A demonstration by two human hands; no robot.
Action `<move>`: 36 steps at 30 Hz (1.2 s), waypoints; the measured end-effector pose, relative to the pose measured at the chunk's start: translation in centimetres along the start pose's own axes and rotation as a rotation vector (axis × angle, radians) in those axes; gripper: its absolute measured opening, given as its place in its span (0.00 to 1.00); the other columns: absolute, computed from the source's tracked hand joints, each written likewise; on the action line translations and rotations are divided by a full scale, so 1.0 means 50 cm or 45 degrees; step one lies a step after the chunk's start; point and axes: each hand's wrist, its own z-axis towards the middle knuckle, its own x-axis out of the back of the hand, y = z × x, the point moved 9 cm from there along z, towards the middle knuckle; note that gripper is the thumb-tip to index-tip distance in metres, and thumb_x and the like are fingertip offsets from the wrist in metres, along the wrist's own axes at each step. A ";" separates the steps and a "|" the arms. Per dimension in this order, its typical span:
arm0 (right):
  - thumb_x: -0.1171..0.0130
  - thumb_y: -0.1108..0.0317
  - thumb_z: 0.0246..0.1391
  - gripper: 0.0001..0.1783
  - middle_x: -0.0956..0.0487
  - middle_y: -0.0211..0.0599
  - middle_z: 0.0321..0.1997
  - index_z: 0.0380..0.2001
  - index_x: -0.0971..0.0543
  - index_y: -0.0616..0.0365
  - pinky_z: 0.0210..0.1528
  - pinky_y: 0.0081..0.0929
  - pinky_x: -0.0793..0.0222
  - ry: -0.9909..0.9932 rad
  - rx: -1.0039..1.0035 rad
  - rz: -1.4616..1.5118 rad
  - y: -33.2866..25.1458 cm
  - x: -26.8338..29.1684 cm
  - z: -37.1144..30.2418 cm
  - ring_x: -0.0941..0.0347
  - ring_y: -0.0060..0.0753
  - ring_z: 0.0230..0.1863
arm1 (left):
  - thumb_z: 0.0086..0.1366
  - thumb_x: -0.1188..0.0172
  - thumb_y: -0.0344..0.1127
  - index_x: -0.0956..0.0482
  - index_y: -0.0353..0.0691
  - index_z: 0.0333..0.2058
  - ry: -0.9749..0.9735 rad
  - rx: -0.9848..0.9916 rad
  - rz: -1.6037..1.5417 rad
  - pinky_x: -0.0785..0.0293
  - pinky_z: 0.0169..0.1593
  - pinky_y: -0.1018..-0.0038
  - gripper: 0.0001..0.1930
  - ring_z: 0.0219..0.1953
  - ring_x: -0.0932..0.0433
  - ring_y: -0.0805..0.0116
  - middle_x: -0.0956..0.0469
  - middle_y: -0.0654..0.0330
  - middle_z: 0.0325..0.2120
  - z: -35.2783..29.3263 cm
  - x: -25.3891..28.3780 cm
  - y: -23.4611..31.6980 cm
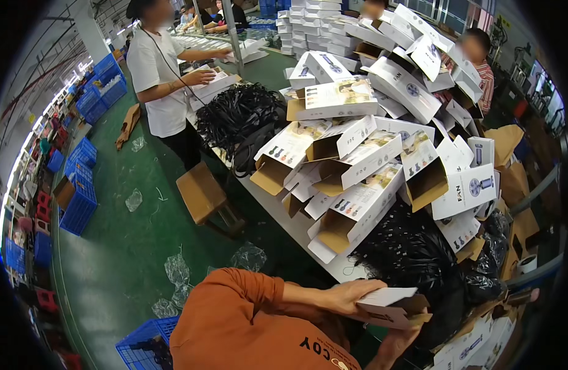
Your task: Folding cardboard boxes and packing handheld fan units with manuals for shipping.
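Observation:
A small white carton (382,314) is between my hands at the table's near edge, its brown inside showing at an open end with flaps standing out. My left hand (351,297) grips its left end, fingers closed over the upper edge. My right hand (400,340) holds the carton from the near right side, its fingers partly hidden by the card. Just beyond lies a heap of thin black straps or cords (413,246). Open white printed cartons (358,203) are piled past it, several showing brown insides.
Black cords (237,117) form another heap farther along the white table (284,216). A co-worker in a white shirt (163,80) handles white boxes there; another stands behind the cartons. A brown-topped stool (200,191), plastic bags (176,271) and a blue crate (136,348) are left.

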 end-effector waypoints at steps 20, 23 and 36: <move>0.40 0.58 0.51 0.38 0.37 0.41 0.58 0.60 0.43 0.64 0.61 0.30 0.45 -0.267 -0.439 0.471 0.129 -0.025 0.035 0.40 0.33 0.59 | 0.55 0.45 0.29 0.24 0.35 0.31 0.343 -0.255 -0.129 0.36 0.53 0.69 0.05 0.52 0.31 0.55 0.37 0.43 0.56 0.013 0.055 -0.006; 0.39 0.61 0.50 0.37 0.35 0.42 0.58 0.59 0.42 0.65 0.60 0.33 0.43 -0.341 -0.464 0.751 0.135 -0.016 0.019 0.38 0.34 0.58 | 0.58 0.50 0.31 0.23 0.34 0.28 0.147 0.074 -0.661 0.34 0.51 0.72 0.08 0.49 0.29 0.61 0.34 0.47 0.54 0.011 0.041 -0.057; 0.38 0.74 0.40 0.04 0.26 0.35 0.36 0.23 0.19 0.63 0.45 0.22 0.38 -0.587 -0.335 -0.478 0.088 -0.071 0.061 0.32 0.28 0.41 | 0.41 0.55 0.22 0.34 0.36 0.36 0.171 0.105 -0.703 0.39 0.54 0.72 0.18 0.45 0.32 0.67 0.30 0.55 0.38 0.012 0.020 -0.036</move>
